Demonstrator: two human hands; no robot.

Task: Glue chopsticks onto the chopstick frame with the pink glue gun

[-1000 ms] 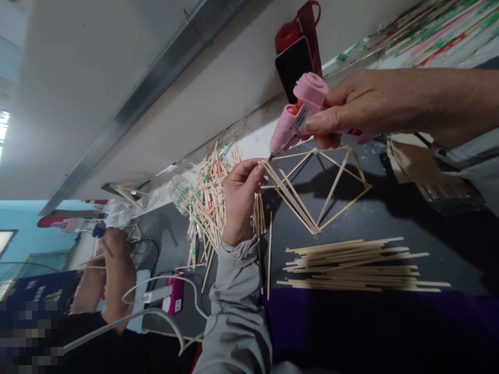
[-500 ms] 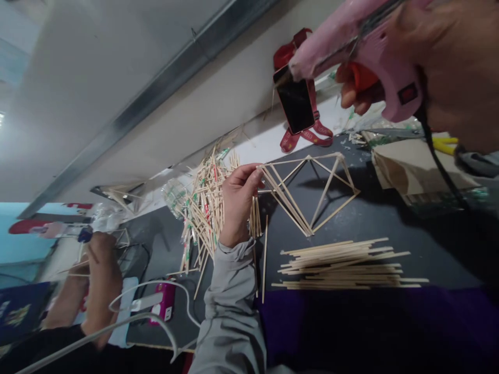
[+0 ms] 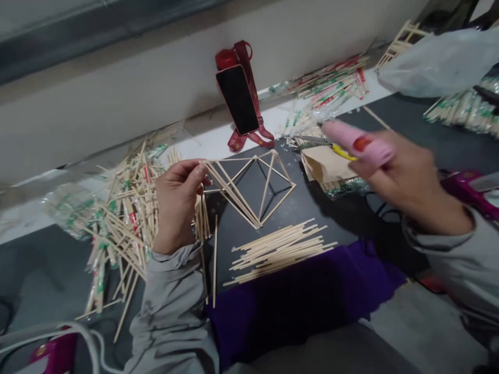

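Head view. The dark tabletop (image 3: 413,119) spans the scene, with a purple cloth (image 3: 307,306) along the edge nearest me. A heap of sticks (image 3: 128,218), some wrapped, lies at the left; a row of loose sticks (image 3: 280,249) lies just beyond the cloth. Beyond that row, between my hands, is the frame of joined sticks (image 3: 233,195). My right hand (image 3: 409,176), well apart from the frame, is wrapped around a pink glue gun (image 3: 351,139); blur leaves its finger placement uncertain. My left hand (image 3: 177,200) pinches the frame's left corner between thumb and fingers. A dark-screened phone (image 3: 237,99) tilts beyond the frame; yellow-handled scissors (image 3: 343,151) lie near the gun.
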